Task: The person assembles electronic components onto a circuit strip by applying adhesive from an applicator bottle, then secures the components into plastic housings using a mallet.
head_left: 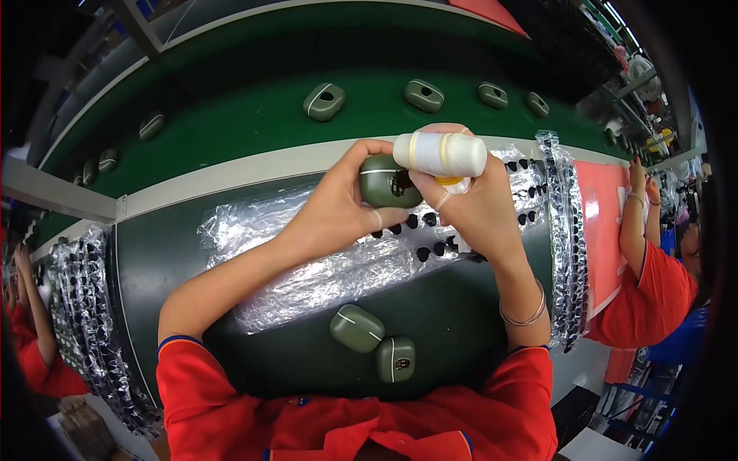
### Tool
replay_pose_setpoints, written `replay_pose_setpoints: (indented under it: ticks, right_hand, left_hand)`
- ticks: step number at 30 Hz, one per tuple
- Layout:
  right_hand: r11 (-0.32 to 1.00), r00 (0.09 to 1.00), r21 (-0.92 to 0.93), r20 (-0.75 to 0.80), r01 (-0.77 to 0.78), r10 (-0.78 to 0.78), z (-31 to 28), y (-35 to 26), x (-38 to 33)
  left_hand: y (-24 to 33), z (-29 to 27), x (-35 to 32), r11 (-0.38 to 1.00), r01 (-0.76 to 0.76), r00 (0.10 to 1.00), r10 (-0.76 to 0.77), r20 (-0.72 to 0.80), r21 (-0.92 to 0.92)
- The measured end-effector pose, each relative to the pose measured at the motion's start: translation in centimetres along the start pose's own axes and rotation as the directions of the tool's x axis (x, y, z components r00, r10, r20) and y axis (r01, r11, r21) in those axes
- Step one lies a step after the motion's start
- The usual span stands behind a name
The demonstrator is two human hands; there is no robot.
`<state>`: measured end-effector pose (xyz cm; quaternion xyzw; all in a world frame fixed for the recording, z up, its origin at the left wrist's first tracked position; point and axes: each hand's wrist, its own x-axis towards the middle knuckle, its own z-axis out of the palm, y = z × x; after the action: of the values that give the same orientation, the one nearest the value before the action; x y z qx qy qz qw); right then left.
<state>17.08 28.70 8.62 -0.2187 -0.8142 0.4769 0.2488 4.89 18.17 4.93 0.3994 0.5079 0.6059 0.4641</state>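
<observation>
My left hand is closed round an olive-green rounded case with a pale seam line and a dark marking on its face. In my right hand is a small white plastic bottle with a pale label, held sideways just above the case. The right thumb, with a pale band round it, reaches the case's right side. Below both hands lies a crinkled clear plastic sheet with several small black pieces on it. Closer to me, two similar green cases rest on the dark worktop.
Beyond a pale rail, a green belt carries several spaced green cases. Plastic-wrapped black parts stand at the right, beside a red mat; more lie left. People in red sleeves work on both sides.
</observation>
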Motion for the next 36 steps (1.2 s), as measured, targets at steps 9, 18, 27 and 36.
replay_pose_setpoints:
  ticks: [9, 18, 27, 36]
  right_hand:
    - [0.999, 0.997, -0.030, 0.060, 0.044, -0.042, -0.1, 0.2, -0.3]
    - [0.968, 0.965, -0.054, -0.085, 0.246, -0.250, 0.3, -0.5, -0.4]
    - [0.982, 0.976, -0.131, 0.190, 0.134, -0.107, -0.5, -0.2, -0.2]
    - [0.791, 0.978, -0.592, 0.018, -0.156, 0.207, -7.4, 4.9, 3.2]
  left_hand:
    - [0.9, -0.7, 0.1, 0.990, 0.101, 0.989, -0.089, 0.118, -0.099]
    - [1.3, -1.7, 0.5, 0.996, 0.086, 0.992, -0.083, 0.094, -0.030]
    - [0.4, -2.0, 1.1, 0.994, 0.112, 0.988, -0.112, 0.102, 0.011]
    - [-0.8, -12.9, 4.3, 0.524, 0.240, 0.929, 0.120, -0.349, 0.818]
